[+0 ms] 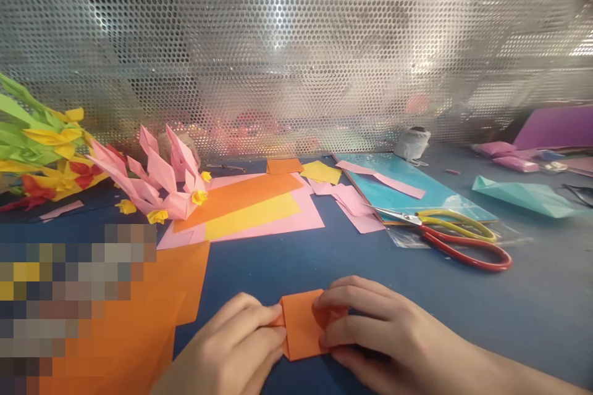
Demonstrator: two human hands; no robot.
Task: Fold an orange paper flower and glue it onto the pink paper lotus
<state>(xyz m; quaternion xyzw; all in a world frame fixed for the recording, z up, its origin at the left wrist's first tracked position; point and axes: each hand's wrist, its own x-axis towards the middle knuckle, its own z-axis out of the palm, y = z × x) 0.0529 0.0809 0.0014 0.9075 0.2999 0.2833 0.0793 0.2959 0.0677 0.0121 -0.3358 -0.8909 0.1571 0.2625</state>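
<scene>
A small folded piece of orange paper (302,328) lies on the blue tabletop, close in front of me. My left hand (243,342) grips its left edge, where a folded flap shows beside the fingertips. Over the paper's right side, my right hand (375,327) curls its fingers, with the fingertips touching the surface. The right end of the paper is partly hidden under those fingers. Larger orange sheets (139,327) lie to the left of my left hand, partly covered by a blurred patch.
Scissors (445,228) with yellow and red handles rest on a blue packet (393,188). Pink folded paper pieces (157,173) and stacked coloured sheets (264,216) lie behind my hands. A perforated metal panel (278,43) rises at the back. Teal paper (523,196) lies at right.
</scene>
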